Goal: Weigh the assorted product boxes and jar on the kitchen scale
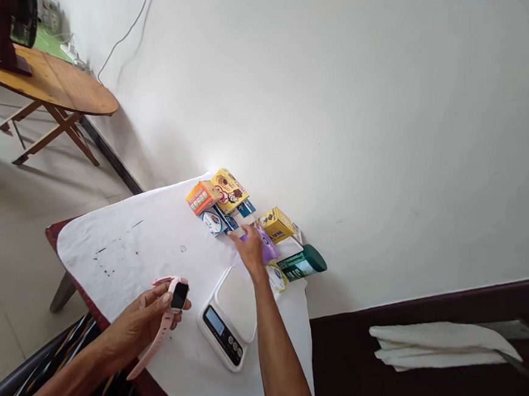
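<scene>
My left hand [145, 320] grips a pink smartwatch [179, 295] with a dark square screen; one end of its strap hangs down over the table's front edge. Stretched toward the back of the table, my right hand [250, 250] has its thumb and fingers apart beside a purple packet [266, 244], partly covering it. Whether the fingers touch the packet I cannot tell. Between my two forearms lies a white kitchen scale [236, 305] with a lit display and a bare plate.
Grouped at the back are an orange box [201, 198], a yellow box with cartoon print [229, 191], a blue-white box [213, 222], another yellow box [277, 224] and a green-lidded container [302, 263]. A white cloth [118, 244] covers the table, against a wall. A fan [8, 19] stands left.
</scene>
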A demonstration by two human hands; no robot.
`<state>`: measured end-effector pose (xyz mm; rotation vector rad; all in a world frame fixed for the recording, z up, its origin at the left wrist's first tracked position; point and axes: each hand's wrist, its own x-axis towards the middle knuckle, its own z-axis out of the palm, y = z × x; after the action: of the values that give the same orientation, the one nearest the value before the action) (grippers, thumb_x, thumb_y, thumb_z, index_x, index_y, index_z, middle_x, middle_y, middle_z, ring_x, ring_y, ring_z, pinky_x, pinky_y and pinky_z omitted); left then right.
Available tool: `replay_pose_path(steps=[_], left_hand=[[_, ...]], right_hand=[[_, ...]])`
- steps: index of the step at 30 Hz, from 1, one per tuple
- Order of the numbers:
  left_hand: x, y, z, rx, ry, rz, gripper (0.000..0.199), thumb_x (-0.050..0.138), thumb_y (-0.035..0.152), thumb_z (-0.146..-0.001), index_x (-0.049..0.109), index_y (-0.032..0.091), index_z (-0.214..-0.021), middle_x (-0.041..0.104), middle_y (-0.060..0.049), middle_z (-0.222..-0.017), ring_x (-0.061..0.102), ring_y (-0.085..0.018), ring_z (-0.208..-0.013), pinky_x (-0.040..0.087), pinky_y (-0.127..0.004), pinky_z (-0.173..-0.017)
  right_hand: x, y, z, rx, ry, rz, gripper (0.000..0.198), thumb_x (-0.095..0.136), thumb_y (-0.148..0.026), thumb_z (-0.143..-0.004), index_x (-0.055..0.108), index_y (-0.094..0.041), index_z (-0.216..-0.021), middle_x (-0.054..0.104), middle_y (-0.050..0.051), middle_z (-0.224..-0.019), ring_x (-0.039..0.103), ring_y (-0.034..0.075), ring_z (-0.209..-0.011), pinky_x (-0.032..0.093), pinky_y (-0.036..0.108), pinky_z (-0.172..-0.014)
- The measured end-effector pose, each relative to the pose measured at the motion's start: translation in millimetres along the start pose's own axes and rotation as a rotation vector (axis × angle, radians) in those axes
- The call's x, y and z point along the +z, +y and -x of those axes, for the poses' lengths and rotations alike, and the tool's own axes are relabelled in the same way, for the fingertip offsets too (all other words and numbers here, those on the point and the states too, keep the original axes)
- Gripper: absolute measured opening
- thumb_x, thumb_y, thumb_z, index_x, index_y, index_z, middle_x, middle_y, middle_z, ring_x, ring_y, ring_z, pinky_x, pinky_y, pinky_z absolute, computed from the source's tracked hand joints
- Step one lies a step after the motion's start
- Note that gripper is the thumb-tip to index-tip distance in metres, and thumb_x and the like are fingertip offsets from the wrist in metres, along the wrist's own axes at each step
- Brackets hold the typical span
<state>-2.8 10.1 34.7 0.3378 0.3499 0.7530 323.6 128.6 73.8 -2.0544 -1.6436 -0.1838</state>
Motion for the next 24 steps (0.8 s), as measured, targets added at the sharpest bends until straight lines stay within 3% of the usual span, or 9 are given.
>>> replay_pose_path(steps=[4, 7, 12, 19, 24], left_hand=[[-4.2, -2.3, -2.9, -0.006, -0.035, 0.024, 0.041, 0.089, 0.044, -0.081, 0.079, 0.018, -0.112, 0.076, -0.007, -0.096, 0.059, -0.013, -0.077, 0.044, -0.025, -0.077], [-5.5, -2.2, -4.8, -0.006, -0.064, 0.024, 0.042, 0.086, 0.045, -0.084, 0.078, 0.017, -0.114, 0.074, -0.007, -0.098, 0.058, -0.013, -0.079, 0.042, -0.025, -0.076], [-3.9, 0.3, -5.4, -0.003, -0.099, 0.0, 0.042, 0.083, 0.05, -0.085, 0.078, 0.019, -0.113, 0.072, -0.006, -0.098, 0.056, -0.013, -0.079, 0.04, -0.025, -0.075], [-1.5, 0.5, -4.0, -0.01, -0.061, -0.004, 0.042, 0.084, 0.05, -0.084, 0.078, 0.02, -0.113, 0.073, -0.007, -0.099, 0.055, -0.016, -0.08, 0.041, -0.027, -0.077], [-4.9, -2.2, -5.0, -0.004, -0.065, 0.011, 0.042, 0.084, 0.049, -0.083, 0.079, 0.02, -0.113, 0.074, -0.007, -0.097, 0.056, -0.015, -0.079, 0.041, -0.026, -0.076]], right_hand=[[37.5, -36.5, -19.9, 0.009, -0.133, 0.097, 0.052, 0.075, -0.044, -0.083, 0.067, -0.015, -0.125, 0.069, 0.016, -0.124, 0.06, 0.032, -0.121, 0.046, 0.039, -0.103], [48.3, -49.7, -27.8, 0.046, -0.171, 0.185, 0.052, 0.074, -0.043, -0.085, 0.065, -0.014, -0.127, 0.066, 0.019, -0.127, 0.055, 0.035, -0.126, 0.045, 0.043, -0.102], [52.6, -59.1, -29.9, 0.048, -0.224, 0.27, 0.037, 0.07, -0.037, -0.089, 0.069, -0.018, -0.12, 0.063, 0.019, -0.129, 0.053, 0.036, -0.129, 0.045, 0.044, -0.102], [63.1, -60.2, -29.9, 0.093, -0.241, 0.266, 0.041, 0.069, -0.047, -0.089, 0.071, -0.014, -0.114, 0.065, 0.025, -0.125, 0.054, 0.04, -0.126, 0.048, 0.047, -0.096], [47.8, -55.8, -29.4, 0.051, -0.263, 0.183, 0.041, 0.076, -0.05, -0.078, 0.074, -0.016, -0.101, 0.074, 0.014, -0.104, 0.065, 0.032, -0.107, 0.05, 0.04, -0.091]])
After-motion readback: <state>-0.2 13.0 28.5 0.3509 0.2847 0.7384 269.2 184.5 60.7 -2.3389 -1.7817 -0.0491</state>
